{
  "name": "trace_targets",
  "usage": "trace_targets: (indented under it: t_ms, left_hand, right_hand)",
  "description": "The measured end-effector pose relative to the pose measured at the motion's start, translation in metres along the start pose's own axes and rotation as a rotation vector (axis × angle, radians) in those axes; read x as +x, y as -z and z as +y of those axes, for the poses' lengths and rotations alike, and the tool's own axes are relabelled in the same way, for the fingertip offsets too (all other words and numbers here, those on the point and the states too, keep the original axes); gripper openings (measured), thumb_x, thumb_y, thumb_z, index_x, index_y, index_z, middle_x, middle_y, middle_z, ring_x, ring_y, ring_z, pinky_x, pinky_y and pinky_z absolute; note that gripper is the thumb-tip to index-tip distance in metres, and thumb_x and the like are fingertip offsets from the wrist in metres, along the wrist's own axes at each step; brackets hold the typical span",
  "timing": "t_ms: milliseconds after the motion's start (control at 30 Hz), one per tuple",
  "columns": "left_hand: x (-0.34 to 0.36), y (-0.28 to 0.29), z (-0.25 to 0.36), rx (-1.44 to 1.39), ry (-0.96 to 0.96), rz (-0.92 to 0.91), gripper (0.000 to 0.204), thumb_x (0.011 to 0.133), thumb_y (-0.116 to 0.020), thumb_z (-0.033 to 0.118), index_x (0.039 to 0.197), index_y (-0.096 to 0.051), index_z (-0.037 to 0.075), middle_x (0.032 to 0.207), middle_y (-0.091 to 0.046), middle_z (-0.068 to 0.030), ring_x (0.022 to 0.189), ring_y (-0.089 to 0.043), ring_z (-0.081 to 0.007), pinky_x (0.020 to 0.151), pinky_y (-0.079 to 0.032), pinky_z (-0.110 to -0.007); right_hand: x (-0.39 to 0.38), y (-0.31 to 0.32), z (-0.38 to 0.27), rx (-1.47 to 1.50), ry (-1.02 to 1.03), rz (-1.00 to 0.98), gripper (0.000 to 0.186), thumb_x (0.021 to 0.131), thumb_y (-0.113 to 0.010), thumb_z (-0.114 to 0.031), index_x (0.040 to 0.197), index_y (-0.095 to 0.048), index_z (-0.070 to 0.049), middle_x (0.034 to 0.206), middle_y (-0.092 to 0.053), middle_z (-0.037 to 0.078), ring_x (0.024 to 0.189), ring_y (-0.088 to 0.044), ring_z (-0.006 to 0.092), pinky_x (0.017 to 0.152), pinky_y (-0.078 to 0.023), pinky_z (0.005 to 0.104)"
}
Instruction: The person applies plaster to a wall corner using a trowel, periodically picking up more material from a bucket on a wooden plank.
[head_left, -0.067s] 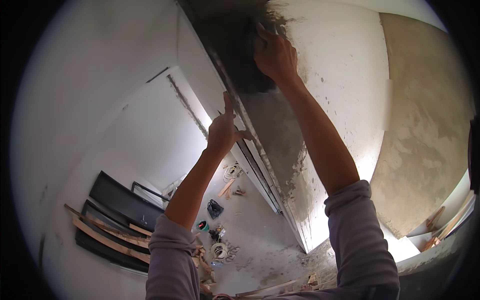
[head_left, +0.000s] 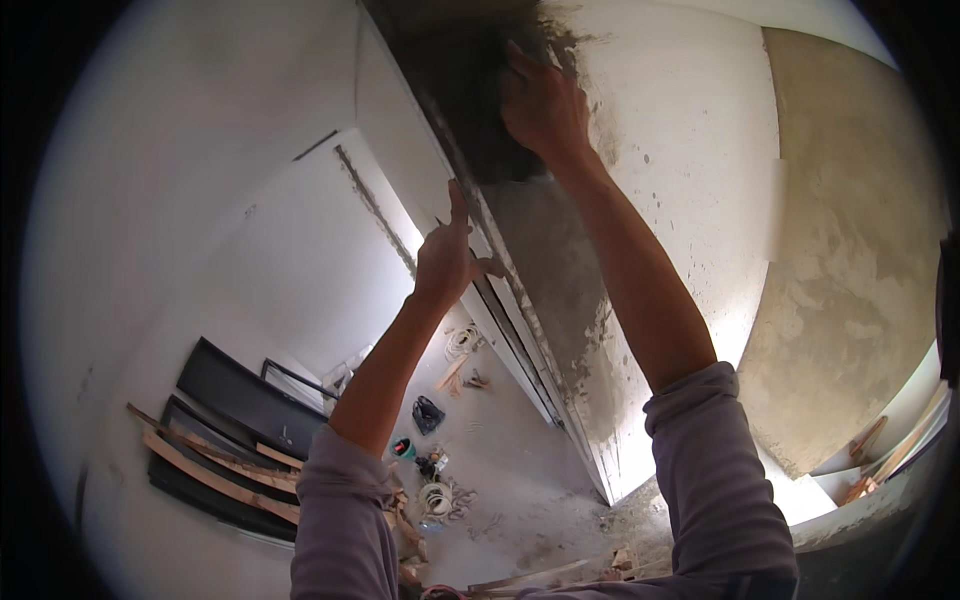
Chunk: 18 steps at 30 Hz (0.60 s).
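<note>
My right hand [head_left: 547,112] is closed against a dark patch of damp-looking plaster [head_left: 545,240] high on the wall, its index finger stretched upward. It grips a dark flat tool, mostly hidden by the hand and lost in shadow. Lower and to the left, my left hand [head_left: 444,262] rests at the long straight edge strip [head_left: 535,325] bordering the plaster. Its index finger points up along that edge and its thumb reaches across it, well apart. The other fingers of that hand are partly hidden.
White wall [head_left: 680,150] and a dried grey-brown plaster area [head_left: 840,240] lie to the right. Far below on the floor are a coiled cable [head_left: 436,498], a black bag [head_left: 428,415] and a green bucket [head_left: 402,448]. Dark panels [head_left: 240,400] and wood strips [head_left: 220,480] lean at left.
My right hand has shifted slightly to the left over the dark plaster. The left hand keeps its place at the edge.
</note>
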<state>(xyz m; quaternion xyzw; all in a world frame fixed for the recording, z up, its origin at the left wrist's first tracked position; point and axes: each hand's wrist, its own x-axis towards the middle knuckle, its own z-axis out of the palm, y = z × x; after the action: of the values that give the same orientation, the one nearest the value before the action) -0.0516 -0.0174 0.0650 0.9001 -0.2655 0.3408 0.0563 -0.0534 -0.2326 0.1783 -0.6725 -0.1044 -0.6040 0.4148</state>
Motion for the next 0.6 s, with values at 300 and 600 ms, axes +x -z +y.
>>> trace_targets:
  t_ms: [300, 600]
  left_hand:
    - [-0.001, 0.011, -0.006, 0.051, -0.010, -0.011, 0.143, 0.055, -0.093, 0.042, 0.159, -0.002, 0.003, 0.109, -0.069, -0.0235, 0.090, -0.068, -0.0416, 0.081, -0.054, -0.045]
    - [-0.179, -0.041, -0.011, -0.512, 0.123, -0.346, 0.120, 0.072, -0.085, 0.045, 0.160, -0.011, 0.011, 0.151, -0.043, -0.0247, 0.133, -0.050, -0.0402, 0.110, -0.041, -0.046]
  right_hand:
    - [-0.085, 0.059, -0.032, -0.019, 0.213, -0.528, 0.043, 0.095, -0.059, -0.023, 0.137, -0.060, -0.023, 0.126, -0.064, 0.020, 0.114, -0.062, 0.0383, 0.092, -0.054, 0.0438]
    - [-0.548, 0.224, 0.138, 0.864, -1.638, -0.234, 0.044, 0.103, -0.051, -0.035, 0.136, -0.057, -0.006, 0.122, -0.067, 0.012, 0.104, -0.068, 0.0228, 0.090, -0.057, 0.0397]
